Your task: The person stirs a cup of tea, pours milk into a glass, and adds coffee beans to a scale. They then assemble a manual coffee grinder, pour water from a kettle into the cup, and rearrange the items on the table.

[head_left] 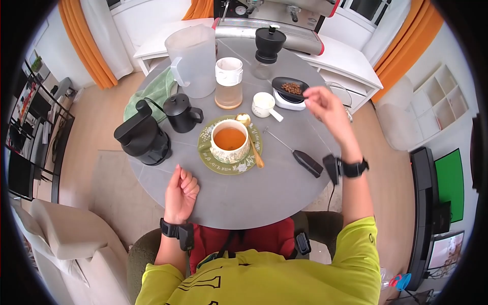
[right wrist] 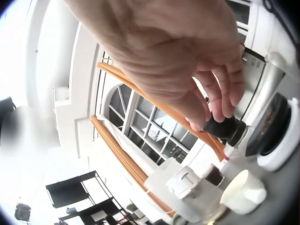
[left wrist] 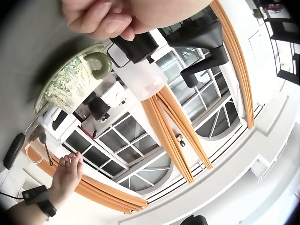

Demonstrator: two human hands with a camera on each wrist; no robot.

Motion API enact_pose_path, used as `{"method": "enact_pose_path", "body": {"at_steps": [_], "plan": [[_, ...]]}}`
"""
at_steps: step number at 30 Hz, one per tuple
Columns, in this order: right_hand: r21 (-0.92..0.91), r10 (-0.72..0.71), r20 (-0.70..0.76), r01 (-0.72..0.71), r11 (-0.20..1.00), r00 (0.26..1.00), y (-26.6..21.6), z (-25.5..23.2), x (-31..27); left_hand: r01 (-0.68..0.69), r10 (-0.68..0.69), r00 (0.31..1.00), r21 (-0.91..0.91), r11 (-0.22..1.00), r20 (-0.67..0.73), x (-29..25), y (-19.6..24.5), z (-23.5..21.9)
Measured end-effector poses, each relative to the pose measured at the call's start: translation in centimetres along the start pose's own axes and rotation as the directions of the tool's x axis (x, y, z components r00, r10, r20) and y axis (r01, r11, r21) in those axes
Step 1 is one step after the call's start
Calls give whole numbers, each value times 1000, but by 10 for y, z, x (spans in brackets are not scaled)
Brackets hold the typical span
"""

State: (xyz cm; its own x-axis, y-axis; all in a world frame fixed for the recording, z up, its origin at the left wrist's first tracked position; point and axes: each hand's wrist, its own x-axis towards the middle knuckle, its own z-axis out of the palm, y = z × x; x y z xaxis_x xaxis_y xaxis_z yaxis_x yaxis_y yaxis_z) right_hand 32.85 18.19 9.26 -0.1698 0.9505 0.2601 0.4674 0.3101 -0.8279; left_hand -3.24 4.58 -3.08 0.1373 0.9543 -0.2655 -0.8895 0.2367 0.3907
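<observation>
My right hand (head_left: 327,113) is raised beside a black oval dish (head_left: 278,83) of brown coffee beans (head_left: 292,88), its fingers bent and holding nothing. The dish sits on a small white scale (head_left: 291,105); the right wrist view shows the dish (right wrist: 274,123) apart from the fingertips. Near the table's front left, my idle left hand (head_left: 182,197) is loosely curled with nothing in it. Ahead of it, a patterned cup (head_left: 230,153) of amber liquid stands on a green saucer (head_left: 207,161), with a wooden-handled spoon (head_left: 256,152) beside the cup.
A black milk frother (head_left: 307,162) lies right of the saucer, and a small white handled cup (head_left: 263,105) stands behind. Around the back are a hand grinder (head_left: 270,43), a glass jar (head_left: 229,94), a frosted pitcher (head_left: 195,56), a black pot (head_left: 179,114) and a black appliance (head_left: 140,134).
</observation>
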Motion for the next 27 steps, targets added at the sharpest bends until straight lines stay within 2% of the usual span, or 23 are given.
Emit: {"method": "enact_pose_path", "body": {"at_steps": [1, 2, 4, 5, 7, 8, 10, 11, 16, 18, 21, 27], "plan": [[-123, -18, 25, 20, 992, 1000, 4, -4, 17, -2, 2, 1000, -5, 1000, -1, 0, 0, 0], [-124, -18, 29, 22, 992, 999, 7, -7, 33, -10, 10, 1000, 10, 1000, 5, 1, -1, 0], [-384, -1, 120, 47, 922, 993, 16, -11, 60, -20, 20, 1000, 25, 999, 12, 1, -1, -2], [-384, -2, 120, 48, 922, 993, 24, -11, 69, -20, 19, 999, 23, 1000, 31, 1, -1, -4], [-578, -5, 187, 114, 808, 982, 39, -8, 85, -22, 21, 998, 22, 999, 52, 1, -1, -7], [-577, -11, 187, 119, 808, 982, 42, -6, 91, -23, 21, 998, 31, 999, 62, 1, -1, -8], [-725, 228, 271, 43, 687, 935, 48, -1, 102, -31, 27, 997, 42, 999, 73, -1, -2, -8], [-727, 289, 293, 16, 686, 911, 50, 2, 107, -32, 27, 997, 61, 998, 71, -1, -3, -6], [-744, 372, 286, -40, 667, 883, 48, 11, 111, -13, 6, 997, 84, 996, 81, -1, -1, -5], [-733, 429, 259, -113, 671, 865, 42, 14, 111, -11, 3, 997, 90, 996, 81, 0, 0, -6], [-740, 360, 276, -42, 671, 891, 60, 14, 119, -6, -3, 996, 98, 995, 84, 1, 0, -7], [-707, 292, 260, -24, 707, 921, 61, 12, 116, 2, -13, 994, 94, 996, 113, 1, 1, -9]]}}
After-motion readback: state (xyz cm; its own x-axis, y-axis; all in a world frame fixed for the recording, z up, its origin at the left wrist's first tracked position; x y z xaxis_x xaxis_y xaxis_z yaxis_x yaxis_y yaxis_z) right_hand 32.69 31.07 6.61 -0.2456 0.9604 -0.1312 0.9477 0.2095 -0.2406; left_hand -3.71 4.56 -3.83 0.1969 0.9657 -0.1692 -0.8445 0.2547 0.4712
